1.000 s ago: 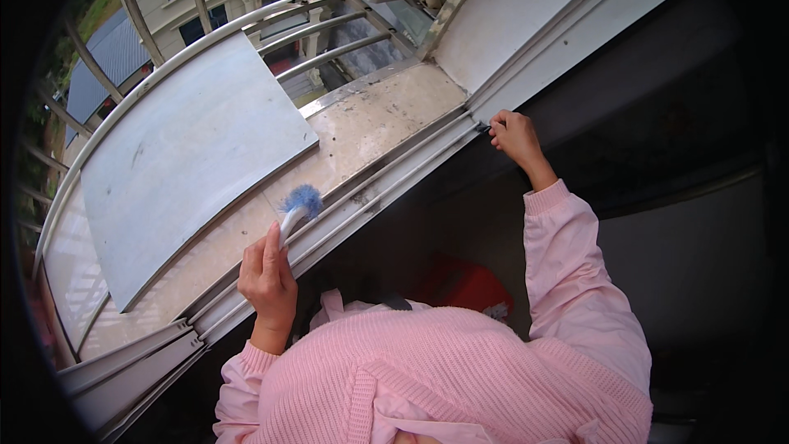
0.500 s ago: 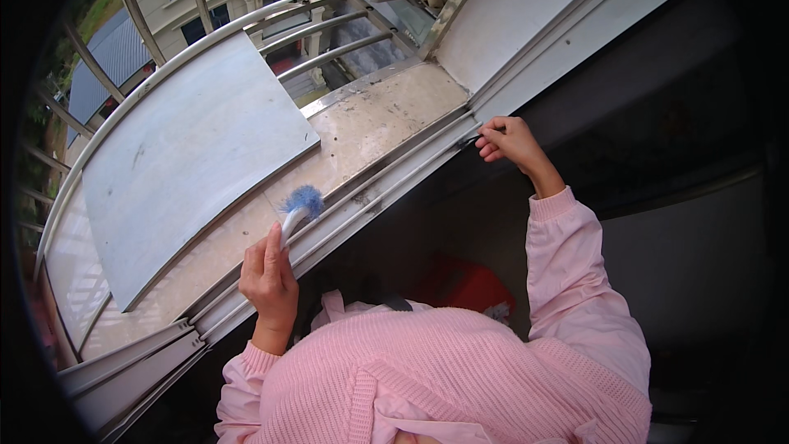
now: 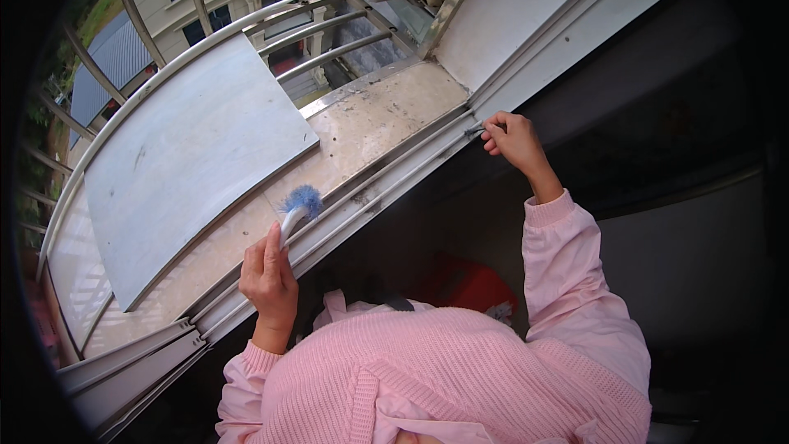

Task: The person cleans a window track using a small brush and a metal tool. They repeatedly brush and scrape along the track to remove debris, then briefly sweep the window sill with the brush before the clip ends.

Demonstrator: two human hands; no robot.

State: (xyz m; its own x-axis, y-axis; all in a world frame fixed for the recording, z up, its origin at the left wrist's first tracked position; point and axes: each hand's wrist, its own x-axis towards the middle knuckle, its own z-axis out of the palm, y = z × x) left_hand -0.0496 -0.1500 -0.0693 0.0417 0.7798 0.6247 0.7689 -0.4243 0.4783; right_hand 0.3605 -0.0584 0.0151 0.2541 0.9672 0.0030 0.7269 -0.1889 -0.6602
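My left hand is closed round the white handle of a brush with blue bristles. The bristle head points up and away, just over the sill side of the white sliding-window track. At the track's far right end, my right hand pinches a small dark grey tuft between thumb and fingers. The tuft lies at the track's rails, and its kind is too small to make out. Dark dirt marks the rails between the two hands.
A beige stone sill with specks of debris runs beyond the track. On it lies a pale board against curved metal railings. A white window frame rises at right. Something red is below, in shadow.
My right hand has shifted slightly right, and the dark tuft at its fingertips shows more. My left hand and the brush have stayed almost still.
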